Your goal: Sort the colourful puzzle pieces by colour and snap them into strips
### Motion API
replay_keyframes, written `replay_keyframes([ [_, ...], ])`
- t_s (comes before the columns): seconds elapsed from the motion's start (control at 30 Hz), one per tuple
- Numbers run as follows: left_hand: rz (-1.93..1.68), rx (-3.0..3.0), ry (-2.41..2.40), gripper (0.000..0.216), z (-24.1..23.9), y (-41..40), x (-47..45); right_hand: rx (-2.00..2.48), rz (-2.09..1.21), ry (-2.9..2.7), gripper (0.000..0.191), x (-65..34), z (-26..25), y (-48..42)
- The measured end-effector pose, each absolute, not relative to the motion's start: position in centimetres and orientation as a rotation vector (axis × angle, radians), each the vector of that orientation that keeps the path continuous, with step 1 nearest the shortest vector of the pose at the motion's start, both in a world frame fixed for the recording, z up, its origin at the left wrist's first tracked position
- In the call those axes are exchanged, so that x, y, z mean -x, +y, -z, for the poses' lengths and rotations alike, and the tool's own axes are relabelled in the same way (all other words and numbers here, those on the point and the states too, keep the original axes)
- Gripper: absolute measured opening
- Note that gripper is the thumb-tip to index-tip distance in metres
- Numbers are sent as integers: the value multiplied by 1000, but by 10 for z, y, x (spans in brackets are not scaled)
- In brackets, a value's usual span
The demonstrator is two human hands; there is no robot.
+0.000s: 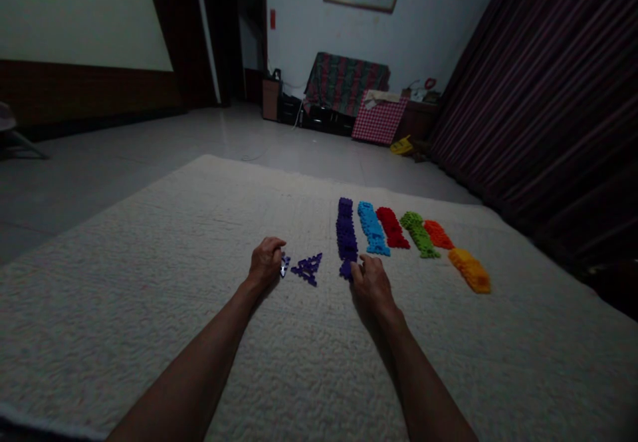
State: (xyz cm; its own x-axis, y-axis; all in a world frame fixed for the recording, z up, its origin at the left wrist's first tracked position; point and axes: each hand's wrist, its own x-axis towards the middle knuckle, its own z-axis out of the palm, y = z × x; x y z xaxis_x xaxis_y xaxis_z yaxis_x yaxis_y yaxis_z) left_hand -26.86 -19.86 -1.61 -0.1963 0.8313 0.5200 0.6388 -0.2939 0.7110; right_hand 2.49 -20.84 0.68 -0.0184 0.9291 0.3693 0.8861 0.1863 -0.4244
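My left hand (266,262) is closed on a small purple puzzle piece (284,265), part of which shows past the fingers. Just right of it a triangular purple frame piece (308,269) with notched edges lies flat on the cream mat. My right hand (371,281) has its fingers closed at the edge of another purple piece (345,269). That piece sits at the near end of a row of overlapping purple pieces (345,229). Fingers partly cover it.
Rows of light blue (373,229), red (393,228), green (420,234), orange (438,234) and yellow-orange pieces (469,270) lie on the mat (149,282) to the right. Beyond are a tiled floor (224,133), a cloth-covered item (346,83) and a dark curtain (538,90).
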Motion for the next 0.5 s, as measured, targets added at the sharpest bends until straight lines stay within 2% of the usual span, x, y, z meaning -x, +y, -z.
replay_keyframes([
  [0.2, -1478, -1844, 1757, 31, 16, -198, 267, 1880, 4, -1808, 50, 4, -10, -218],
  [0.5, -1462, -1848, 1766, 28, 19, -196, 268, 1703, 53, -1852, 40, 6, -3, -222],
])
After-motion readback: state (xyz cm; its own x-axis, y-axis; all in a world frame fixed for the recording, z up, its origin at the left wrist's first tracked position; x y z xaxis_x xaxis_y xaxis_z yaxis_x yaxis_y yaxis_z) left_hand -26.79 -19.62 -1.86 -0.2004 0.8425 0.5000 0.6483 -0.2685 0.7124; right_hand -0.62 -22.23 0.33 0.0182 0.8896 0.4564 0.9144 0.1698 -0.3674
